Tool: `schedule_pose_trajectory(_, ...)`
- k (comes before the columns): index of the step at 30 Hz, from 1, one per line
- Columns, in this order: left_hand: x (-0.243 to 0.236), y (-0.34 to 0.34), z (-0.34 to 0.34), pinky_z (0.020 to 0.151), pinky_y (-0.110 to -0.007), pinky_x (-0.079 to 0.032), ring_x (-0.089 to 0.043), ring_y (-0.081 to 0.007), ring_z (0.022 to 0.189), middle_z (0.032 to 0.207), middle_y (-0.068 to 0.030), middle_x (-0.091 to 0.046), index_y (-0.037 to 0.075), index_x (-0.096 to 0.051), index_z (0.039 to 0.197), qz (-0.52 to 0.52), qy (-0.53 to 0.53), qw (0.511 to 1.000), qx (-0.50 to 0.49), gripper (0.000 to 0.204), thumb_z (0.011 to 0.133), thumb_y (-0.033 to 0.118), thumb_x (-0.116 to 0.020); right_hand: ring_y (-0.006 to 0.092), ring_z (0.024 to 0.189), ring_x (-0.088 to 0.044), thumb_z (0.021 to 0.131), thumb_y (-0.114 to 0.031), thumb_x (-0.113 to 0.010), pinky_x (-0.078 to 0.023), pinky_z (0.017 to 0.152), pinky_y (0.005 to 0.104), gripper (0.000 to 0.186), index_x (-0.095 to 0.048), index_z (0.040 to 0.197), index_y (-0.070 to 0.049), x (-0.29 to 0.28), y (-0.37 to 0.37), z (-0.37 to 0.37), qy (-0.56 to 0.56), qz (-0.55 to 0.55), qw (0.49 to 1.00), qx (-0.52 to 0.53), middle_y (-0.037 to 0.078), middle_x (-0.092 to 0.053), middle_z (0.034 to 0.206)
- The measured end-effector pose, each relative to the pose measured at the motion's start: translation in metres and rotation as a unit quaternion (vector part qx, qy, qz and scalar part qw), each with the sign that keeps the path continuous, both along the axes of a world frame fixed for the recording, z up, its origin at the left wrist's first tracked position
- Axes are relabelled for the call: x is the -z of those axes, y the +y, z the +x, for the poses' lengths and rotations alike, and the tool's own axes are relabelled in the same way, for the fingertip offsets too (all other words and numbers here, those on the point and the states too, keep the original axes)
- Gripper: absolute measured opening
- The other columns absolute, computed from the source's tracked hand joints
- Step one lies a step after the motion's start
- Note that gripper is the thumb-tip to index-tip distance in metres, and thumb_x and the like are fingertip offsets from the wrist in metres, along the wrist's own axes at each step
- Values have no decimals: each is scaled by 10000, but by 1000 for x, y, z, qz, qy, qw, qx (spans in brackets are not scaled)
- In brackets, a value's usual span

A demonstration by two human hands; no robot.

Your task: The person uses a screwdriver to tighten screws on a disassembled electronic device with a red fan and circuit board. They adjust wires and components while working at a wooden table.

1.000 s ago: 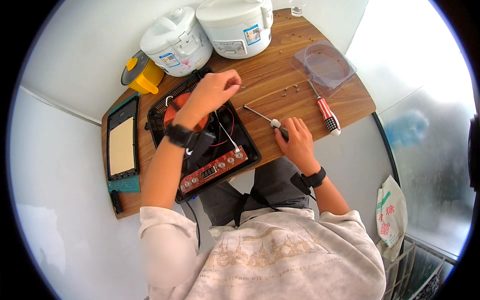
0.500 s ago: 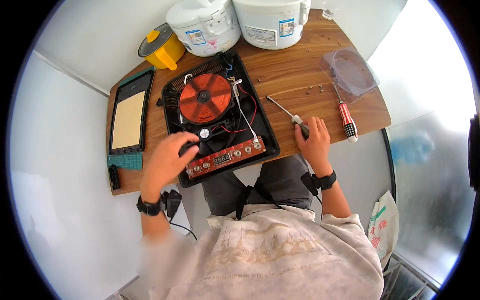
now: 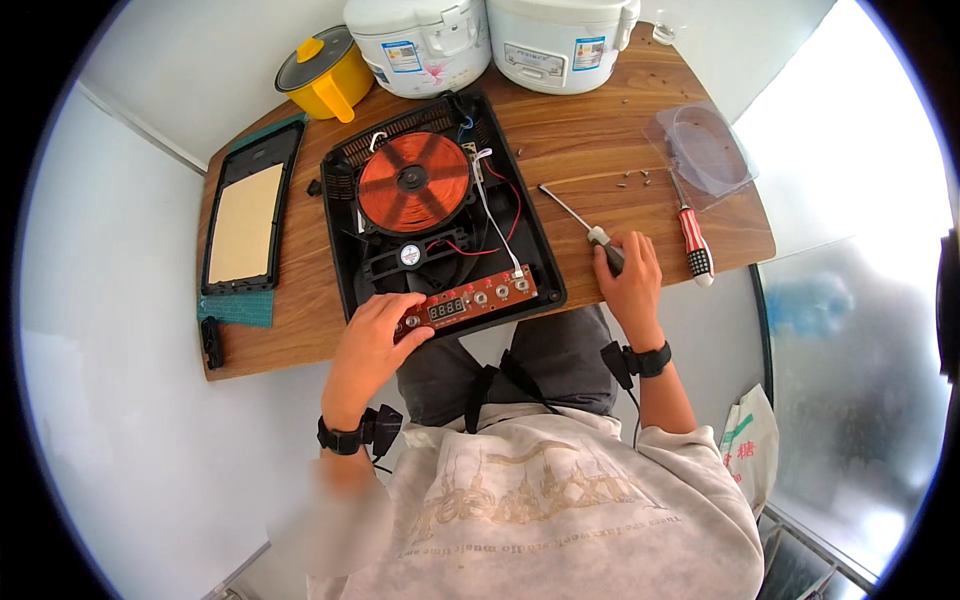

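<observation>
1. The black cooker base lies open on the desk, set slightly askew, its near side along the desk's near edge; a round copper-coloured coil sits in its far half.
2. The red control board, a narrow strip with round buttons and a digit display, lies along the base's near side, a white cable joined toward its right end.
3. The grey-and-white-handled screwdriver lies just right of the base, handle toward the desk's near edge, tip slanting away leftward.
</observation>
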State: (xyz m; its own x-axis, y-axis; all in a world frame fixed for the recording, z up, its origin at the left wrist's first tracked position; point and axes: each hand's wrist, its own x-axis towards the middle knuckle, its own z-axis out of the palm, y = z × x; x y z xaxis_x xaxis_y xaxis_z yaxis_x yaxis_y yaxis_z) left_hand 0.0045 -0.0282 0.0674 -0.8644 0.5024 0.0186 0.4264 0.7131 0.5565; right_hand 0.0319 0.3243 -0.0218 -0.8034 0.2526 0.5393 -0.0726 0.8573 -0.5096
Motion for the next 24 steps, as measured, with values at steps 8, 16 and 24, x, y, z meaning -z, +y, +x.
schedule_pose_trajectory(8, 9, -6, -1, 821, -399, -579, -700, -308, 980, 1067, -103, -735, 59, -691, 1147, 18, 103, 994, 33, 390, 808, 181, -841, 354, 888, -602, 877, -113, -748, -495, 748, 456, 210, -571, 941, -20, 1, 0, -2, 4, -1, 1000, 3, 137, -603, 898)
schedule_pose_trajectory(16, 8, -11, 0, 842, -393, -590, -709, -311, 1001, 1097, -115, -733, 77, -711, 1131, 23, 117, 993, 20, 402, 767, 159, -863, 361, 877, -607, 871, -97, -747, -499, 747, 457, 201, -581, 954, -20, 8, 3, -3, 5, -2, 1000, 7, 148, -615, 907)
schedule_pose_trajectory(24, 6, -15, 4, 907, -408, -562, -667, -330, 1089, 1166, -140, -701, 57, -695, 1174, 3, 73, 997, -31, 435, 790, 190, -851, 357, 868, -606, 864, -89, -747, -496, 738, 459, 204, -574, 948, -20, 7, 3, -3, 11, 2, 1000, 3, 144, -607, 897)
